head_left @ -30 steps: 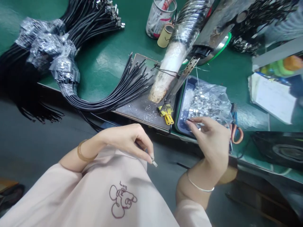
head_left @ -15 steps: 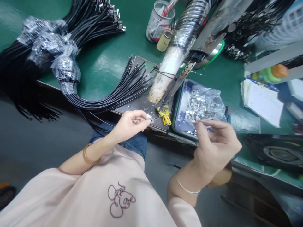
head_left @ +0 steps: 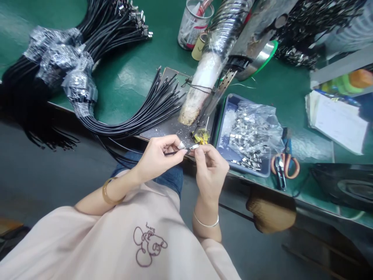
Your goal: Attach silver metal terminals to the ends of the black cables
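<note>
My left hand (head_left: 159, 157) pinches a thin black cable (head_left: 171, 153) close to its end, in front of the dark work board (head_left: 154, 130). Between thumb and fingers of my right hand (head_left: 211, 167) is a small silver metal connector (head_left: 194, 147), which meets the cable's tip. Whether the cable sits inside the connector, I cannot tell. Just beyond the fingertips stands a soldering iron (head_left: 217, 95) pointing down, above a yellow piece (head_left: 201, 137). A blue tray (head_left: 266, 169) with many such connectors lies right of my right hand.
Bundled black cables (head_left: 128, 120) curve over the table's left side, plastic wrapped round them. A taped duct (head_left: 201, 77) slants down over the board. Orange-handled pliers (head_left: 287, 159) lie right of the tray. Behind are a clear cup (head_left: 194, 27) and papers (head_left: 339, 120).
My right hand has moved left from over the tray to my left hand, bringing the connector to the cable's tip. The tray's front and the pliers now show. My left hand has barely moved.
</note>
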`<state>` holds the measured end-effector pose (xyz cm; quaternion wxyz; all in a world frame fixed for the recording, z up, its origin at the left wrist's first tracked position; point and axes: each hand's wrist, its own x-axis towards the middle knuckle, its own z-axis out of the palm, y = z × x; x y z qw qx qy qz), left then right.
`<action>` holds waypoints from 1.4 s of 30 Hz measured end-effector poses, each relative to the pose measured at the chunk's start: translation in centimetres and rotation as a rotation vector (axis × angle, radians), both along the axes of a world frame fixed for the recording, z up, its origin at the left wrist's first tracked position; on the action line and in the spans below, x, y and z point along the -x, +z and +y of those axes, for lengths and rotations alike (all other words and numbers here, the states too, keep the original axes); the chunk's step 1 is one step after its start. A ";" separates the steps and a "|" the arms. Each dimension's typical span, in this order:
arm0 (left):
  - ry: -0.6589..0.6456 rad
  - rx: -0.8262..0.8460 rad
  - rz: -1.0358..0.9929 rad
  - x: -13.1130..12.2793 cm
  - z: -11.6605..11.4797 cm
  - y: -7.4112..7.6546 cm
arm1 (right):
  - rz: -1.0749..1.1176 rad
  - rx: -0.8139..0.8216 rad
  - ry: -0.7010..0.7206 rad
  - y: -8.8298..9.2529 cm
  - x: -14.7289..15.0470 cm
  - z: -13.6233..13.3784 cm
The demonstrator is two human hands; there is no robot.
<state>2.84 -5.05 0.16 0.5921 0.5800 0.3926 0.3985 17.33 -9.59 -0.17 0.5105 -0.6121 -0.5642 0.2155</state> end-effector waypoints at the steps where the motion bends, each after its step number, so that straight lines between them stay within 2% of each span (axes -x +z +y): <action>1: 0.002 -0.014 0.015 0.0 0.0 0.0 | 0.000 0.007 0.000 0.0 0.0 0.0; 8: 0.007 -0.088 0.075 0.1 -0.1 0.1 | 0.032 0.027 0.019 0.1 -0.2 -0.1; 14: 0.005 -0.087 0.081 0.1 -0.1 0.1 | -0.011 0.026 0.015 0.3 -0.4 -0.2; 22: -0.024 -0.076 0.081 0.1 -0.2 0.1 | -0.285 -0.123 -0.019 0.4 0.0 -0.3; 29: -0.002 -0.132 0.105 0.1 -0.3 -0.2 | -0.409 -0.104 -0.001 0.7 -0.1 -0.4; 34: -0.012 -0.167 0.098 0.2 -0.3 0.0 | -0.553 -0.187 0.005 0.3 0.2 -0.2; 39: -0.087 -0.050 0.047 0.5 -0.2 0.4 | -0.405 -0.222 -0.106 -0.1 -0.5 -0.5; 42: -0.084 -0.006 0.033 0.7 -0.1 0.5 | -0.345 -0.208 -0.125 -0.1 -0.9 -0.9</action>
